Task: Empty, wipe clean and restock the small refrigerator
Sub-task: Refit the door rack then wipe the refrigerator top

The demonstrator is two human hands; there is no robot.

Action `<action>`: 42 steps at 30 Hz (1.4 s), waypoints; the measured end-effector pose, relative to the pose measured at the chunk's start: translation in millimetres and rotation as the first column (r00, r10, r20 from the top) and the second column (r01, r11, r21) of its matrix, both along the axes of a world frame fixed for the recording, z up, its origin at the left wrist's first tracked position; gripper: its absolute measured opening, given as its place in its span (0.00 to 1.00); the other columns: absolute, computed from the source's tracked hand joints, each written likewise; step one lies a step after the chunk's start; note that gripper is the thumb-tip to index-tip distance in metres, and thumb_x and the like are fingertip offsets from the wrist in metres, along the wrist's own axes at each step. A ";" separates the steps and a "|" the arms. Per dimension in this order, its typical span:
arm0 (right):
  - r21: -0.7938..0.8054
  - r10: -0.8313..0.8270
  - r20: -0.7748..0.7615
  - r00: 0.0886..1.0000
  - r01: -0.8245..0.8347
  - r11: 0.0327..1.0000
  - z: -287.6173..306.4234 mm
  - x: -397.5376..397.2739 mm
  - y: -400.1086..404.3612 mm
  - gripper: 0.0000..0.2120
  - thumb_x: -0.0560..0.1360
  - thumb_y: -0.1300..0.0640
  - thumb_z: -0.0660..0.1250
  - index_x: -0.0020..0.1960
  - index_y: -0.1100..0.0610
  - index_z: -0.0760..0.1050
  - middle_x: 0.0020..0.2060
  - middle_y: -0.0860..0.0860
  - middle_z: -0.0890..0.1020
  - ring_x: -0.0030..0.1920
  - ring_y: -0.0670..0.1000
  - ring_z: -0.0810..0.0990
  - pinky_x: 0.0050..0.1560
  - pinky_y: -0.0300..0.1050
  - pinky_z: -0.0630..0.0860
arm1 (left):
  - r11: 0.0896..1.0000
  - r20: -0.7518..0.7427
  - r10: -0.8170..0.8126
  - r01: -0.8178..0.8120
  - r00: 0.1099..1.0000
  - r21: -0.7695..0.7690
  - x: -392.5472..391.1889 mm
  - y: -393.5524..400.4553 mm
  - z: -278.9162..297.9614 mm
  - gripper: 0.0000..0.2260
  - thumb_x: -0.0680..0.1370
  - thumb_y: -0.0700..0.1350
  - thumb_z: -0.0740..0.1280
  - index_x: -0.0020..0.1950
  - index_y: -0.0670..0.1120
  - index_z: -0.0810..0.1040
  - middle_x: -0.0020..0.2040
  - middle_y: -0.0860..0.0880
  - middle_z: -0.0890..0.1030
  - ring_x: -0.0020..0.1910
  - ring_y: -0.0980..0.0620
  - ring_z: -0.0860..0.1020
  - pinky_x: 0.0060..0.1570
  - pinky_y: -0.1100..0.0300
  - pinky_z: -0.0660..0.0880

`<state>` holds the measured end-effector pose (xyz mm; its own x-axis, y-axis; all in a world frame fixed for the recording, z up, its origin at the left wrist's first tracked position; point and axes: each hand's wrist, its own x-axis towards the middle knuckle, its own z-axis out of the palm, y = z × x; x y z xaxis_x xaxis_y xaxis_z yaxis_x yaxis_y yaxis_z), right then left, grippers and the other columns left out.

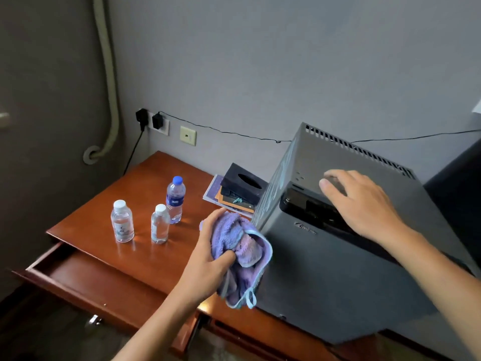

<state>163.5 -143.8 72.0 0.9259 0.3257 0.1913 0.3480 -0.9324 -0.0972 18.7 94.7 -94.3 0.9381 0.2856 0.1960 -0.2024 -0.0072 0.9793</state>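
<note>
Head view, dark grey refrigerator (pixel 338 269) — boxy, door shut, vent slots along top

Grey small refrigerator (pixel 338 256) stands on right part of wooden tabletop (pixel 145 188), door closed. Right hand (pixel 364 201) rests flat on its top, fingers straight. Left hand (pixel 210 259) grips bunched purple cloth (pixel 242 254) just beside refrigerator's left front edge. Three water bottles upright near left edge of tabletop: blue-capped bottle (pixel 175 199), two white-capped bottles (pixel 122 221) (pixel 160 224). Drawer (pixel 86 280) under front edge pulled open. Black tissue box (pixel 243 185) on booklets near back edge.
</note>
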 end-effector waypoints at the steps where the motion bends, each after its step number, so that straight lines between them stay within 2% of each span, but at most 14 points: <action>1: 0.028 0.012 0.006 1.000 -0.012 1.000 0.2 11.8 5.7 0.28 0.80 0.30 0.48 0.70 0.43 0.71 0.68 0.47 0.75 0.70 0.53 0.69 0.68 0.56 0.66 | 1.000 0.008 0.021 -0.021 1.000 0.004 11.3 -3.1 2.4 0.34 0.71 0.32 0.65 0.72 0.58 0.68 0.67 0.62 0.73 0.70 0.58 0.72 0.67 0.66 0.70; 4: 0.074 0.047 -0.003 0.999 -0.046 0.996 -3.3 40.3 21.4 0.27 0.81 0.32 0.50 0.72 0.45 0.70 0.71 0.48 0.72 0.72 0.53 0.67 0.71 0.56 0.63 | 0.998 0.016 0.049 -0.049 0.999 -0.037 37.3 -17.2 13.6 0.29 0.71 0.33 0.64 0.67 0.57 0.75 0.64 0.59 0.77 0.67 0.57 0.75 0.65 0.64 0.72; 7: 0.074 0.071 -0.050 0.996 -0.068 0.995 -14.4 57.7 29.1 0.29 0.81 0.32 0.50 0.75 0.46 0.67 0.73 0.48 0.70 0.74 0.53 0.64 0.71 0.56 0.61 | 0.994 -0.003 0.015 -0.016 1.000 -0.106 50.1 -36.3 20.8 0.26 0.71 0.38 0.66 0.67 0.57 0.74 0.63 0.63 0.76 0.67 0.60 0.75 0.63 0.68 0.71; 9: 0.035 0.082 -0.076 0.994 -0.079 0.996 -21.8 63.3 30.6 0.31 0.80 0.31 0.50 0.77 0.45 0.64 0.74 0.47 0.66 0.75 0.51 0.60 0.73 0.54 0.59 | 0.994 -0.012 -0.025 0.024 1.000 -0.109 54.5 -44.2 18.7 0.25 0.73 0.46 0.69 0.67 0.63 0.71 0.65 0.63 0.72 0.70 0.60 0.72 0.65 0.69 0.68; 11: 0.008 0.093 -0.085 0.992 -0.092 0.996 -24.3 65.4 31.5 0.35 0.77 0.28 0.48 0.78 0.44 0.62 0.75 0.46 0.63 0.76 0.49 0.57 0.74 0.53 0.56 | 0.995 -0.021 -0.082 0.081 0.996 -0.065 57.8 -47.3 15.2 0.25 0.73 0.56 0.71 0.68 0.69 0.68 0.69 0.61 0.69 0.73 0.59 0.68 0.68 0.69 0.66; 14: -0.002 0.100 -0.090 0.991 -0.100 0.995 -26.2 64.2 32.0 0.39 0.75 0.25 0.45 0.79 0.43 0.61 0.76 0.45 0.62 0.77 0.47 0.54 0.75 0.52 0.55 | 0.989 -0.090 -0.145 0.148 0.985 0.019 63.7 -49.6 10.9 0.32 0.72 0.64 0.72 0.73 0.70 0.63 0.74 0.59 0.65 0.74 0.62 0.65 0.68 0.67 0.66; 18: 0.014 0.090 -0.044 0.995 -0.090 0.996 -29.4 65.2 32.0 0.39 0.74 0.25 0.45 0.78 0.43 0.62 0.76 0.44 0.63 0.77 0.46 0.55 0.75 0.50 0.57 | 0.975 -0.152 -0.096 0.123 0.984 0.183 79.7 -43.4 11.7 0.29 0.70 0.72 0.67 0.70 0.73 0.66 0.67 0.63 0.72 0.64 0.63 0.72 0.62 0.58 0.74; 20: 0.021 0.084 -0.034 0.996 -0.083 0.996 -29.9 64.5 32.1 0.37 0.74 0.26 0.46 0.77 0.43 0.63 0.75 0.44 0.64 0.77 0.46 0.56 0.74 0.48 0.57 | 0.965 -0.154 -0.122 0.153 0.980 0.212 88.2 -36.7 9.3 0.26 0.71 0.73 0.64 0.68 0.73 0.68 0.64 0.65 0.73 0.62 0.61 0.74 0.61 0.53 0.75; 23: 0.036 0.085 -0.027 0.996 -0.084 0.996 -29.5 64.3 32.0 0.35 0.76 0.27 0.49 0.76 0.42 0.65 0.75 0.42 0.64 0.77 0.44 0.58 0.75 0.49 0.59 | 0.967 -0.080 -0.177 0.189 0.981 0.170 102.4 -26.3 9.9 0.23 0.75 0.74 0.60 0.67 0.68 0.73 0.64 0.63 0.76 0.65 0.57 0.75 0.62 0.49 0.74; 25: 0.048 0.078 -0.027 0.997 -0.077 0.996 -28.7 63.8 32.5 0.33 0.76 0.28 0.51 0.76 0.42 0.66 0.74 0.41 0.64 0.76 0.44 0.59 0.74 0.49 0.61 | 0.967 -0.068 -0.190 0.198 0.979 0.158 112.6 -22.4 14.6 0.21 0.76 0.72 0.60 0.65 0.65 0.75 0.61 0.62 0.79 0.61 0.55 0.77 0.59 0.49 0.75; 29: 0.071 0.050 -0.009 0.999 -0.049 0.996 -27.8 62.4 34.9 0.32 0.76 0.29 0.54 0.74 0.44 0.69 0.73 0.41 0.65 0.76 0.46 0.63 0.71 0.48 0.63 | 0.971 -0.105 -0.186 0.199 0.977 0.129 132.7 -22.3 26.0 0.22 0.74 0.76 0.57 0.62 0.66 0.70 0.54 0.62 0.80 0.52 0.57 0.80 0.53 0.51 0.77; 33: 0.045 0.077 0.020 0.997 -0.077 0.996 -26.1 61.1 36.6 0.30 0.78 0.32 0.56 0.74 0.46 0.70 0.72 0.42 0.68 0.74 0.47 0.66 0.70 0.52 0.68 | 0.966 -0.132 -0.166 0.188 0.977 0.178 151.4 -23.4 36.8 0.18 0.76 0.74 0.56 0.59 0.66 0.67 0.49 0.60 0.79 0.47 0.55 0.79 0.49 0.51 0.77; 39: 0.041 0.088 0.043 0.995 -0.090 0.995 -25.8 60.4 38.7 0.28 0.79 0.37 0.59 0.73 0.51 0.72 0.70 0.45 0.71 0.73 0.49 0.68 0.69 0.56 0.71 | 0.966 -0.199 -0.119 0.160 0.973 0.205 226.3 -27.3 68.5 0.14 0.81 0.67 0.59 0.60 0.62 0.74 0.54 0.60 0.82 0.53 0.52 0.79 0.46 0.56 0.71; 42: 0.025 0.085 0.042 0.995 -0.086 0.996 -25.4 61.7 40.0 0.28 0.79 0.38 0.59 0.73 0.51 0.72 0.70 0.46 0.71 0.73 0.50 0.68 0.69 0.57 0.70 | 0.971 -0.203 -0.090 0.132 0.975 0.201 286.8 -33.4 72.2 0.16 0.82 0.66 0.57 0.61 0.59 0.75 0.57 0.54 0.82 0.57 0.45 0.79 0.47 0.56 0.68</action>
